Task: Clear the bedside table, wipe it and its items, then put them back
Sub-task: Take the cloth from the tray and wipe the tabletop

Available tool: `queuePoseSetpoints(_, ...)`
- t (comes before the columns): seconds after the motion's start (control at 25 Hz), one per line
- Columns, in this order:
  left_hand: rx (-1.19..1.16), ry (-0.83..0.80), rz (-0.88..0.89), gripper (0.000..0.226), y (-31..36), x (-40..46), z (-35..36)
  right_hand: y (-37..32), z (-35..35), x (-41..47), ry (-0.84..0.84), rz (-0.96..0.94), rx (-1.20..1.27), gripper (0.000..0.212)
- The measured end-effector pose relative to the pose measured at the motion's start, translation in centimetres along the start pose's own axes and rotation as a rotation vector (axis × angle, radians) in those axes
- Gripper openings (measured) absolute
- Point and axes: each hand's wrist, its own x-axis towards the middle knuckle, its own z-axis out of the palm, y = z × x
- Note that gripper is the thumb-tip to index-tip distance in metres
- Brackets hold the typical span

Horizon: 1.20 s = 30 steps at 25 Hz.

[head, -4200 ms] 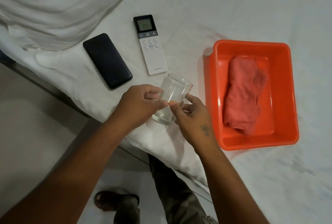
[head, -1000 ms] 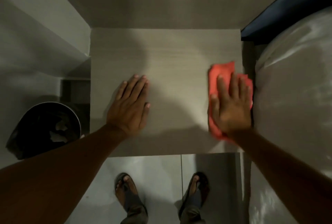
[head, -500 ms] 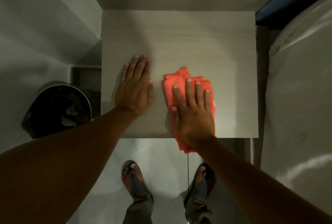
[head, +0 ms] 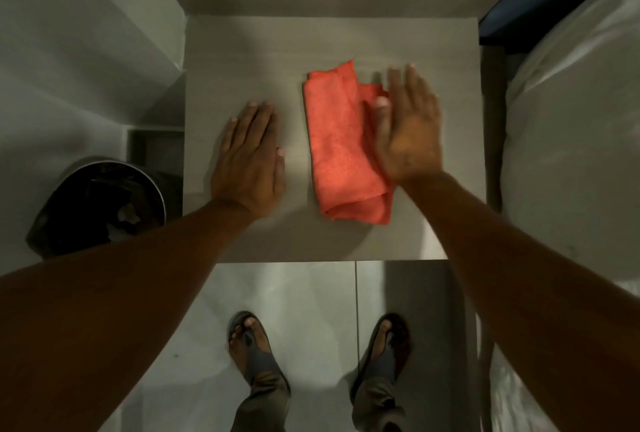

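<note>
The left hand [head: 247, 158] lies flat and open on the bare worktop [head: 242, 51], likely bracing the person; the right hand [head: 408, 130], fingers spread and gripping nothing, overlaps the folded red cloth [head: 341, 144] at mid-worktop, apparently mid-wipe.

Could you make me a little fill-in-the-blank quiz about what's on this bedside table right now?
1. The cloth on the bedside table is coloured ____.
2. The ____ hand lies flat on the bare tabletop, apart from the cloth.
3. The round dark bin stands on the floor to the table's ____.

Missing words: red; left; left
</note>
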Motion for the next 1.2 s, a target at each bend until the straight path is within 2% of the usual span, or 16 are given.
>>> queuePoseSetpoints(0.16, -0.026, -0.011, -0.004, 0.060, 0.0, -0.1, -0.1, 4.9, 0.0, -0.1, 0.017, -0.045, -0.147, 0.054)
queuePoseSetpoints(0.28, -0.068, 0.064, -0.163, 0.066, 3.3, 1.7, -0.9, 4.5, 0.1, -0.1, 0.035, -0.068, -0.147, 0.054)
queuePoseSetpoints(0.32, -0.054, 0.075, -0.147, 0.069, 5.7, 2.4, -0.8, 4.7, 0.1, 0.0, 0.047, -0.073, -0.151, 0.055)
queuePoseSetpoints(0.44, -0.030, 0.016, 0.047, 0.071, 12.0, 4.2, 0.3, 5.0, -0.1, 0.0, 0.046, -0.084, -0.120, 0.058)
queuePoseSetpoints(0.56, 0.026, -0.042, 0.134, 0.066, 7.1, 8.9, 0.2, 4.8, -0.3, -0.2, 0.050, -0.077, -0.135, 0.057)
queuePoseSetpoints(0.64, 0.108, -0.074, 0.038, 0.069, 0.7, 10.9, -1.3, 5.0, -0.4, 0.1, 0.018, -0.086, -0.156, 0.057)
queuePoseSetpoints(0.76, 0.099, -0.074, -0.016, 0.069, -5.2, 4.8, -2.6, 4.6, -0.4, 0.2, -0.030, -0.095, -0.188, 0.059)
queuePoseSetpoints(0.88, 0.057, -0.179, 0.076, 0.069, 0.4, -5.8, -1.5, 4.7, -0.5, 0.0, 0.007, -0.080, -0.195, 0.058)
queuePoseSetpoints(0.92, 0.031, -0.192, 0.148, 0.068, 2.9, -6.7, -0.9, 4.8, -0.3, 0.0, 0.017, -0.077, -0.197, 0.058)
queuePoseSetpoints(1.0, 0.012, -0.166, 0.274, 0.066, 5.9, -2.9, -0.2, 4.8, -0.2, 0.0, 0.017, -0.079, -0.196, 0.057)
queuePoseSetpoints(1.04, 0.028, -0.145, 0.251, 0.066, 5.5, 0.9, -0.4, 4.8, -0.2, 0.1, 0.015, -0.081, -0.195, 0.057)
queuePoseSetpoints(1.12, 0.085, -0.195, 0.081, 0.070, 1.2, 7.1, -2.0, 5.0, -0.2, 0.2, 0.010, -0.086, -0.199, 0.058)
queuePoseSetpoints(1.2, 0.126, -0.138, -0.049, 0.074, -5.1, 7.0, -2.3, 5.0, -0.2, 0.2, 0.008, -0.096, -0.197, 0.057)
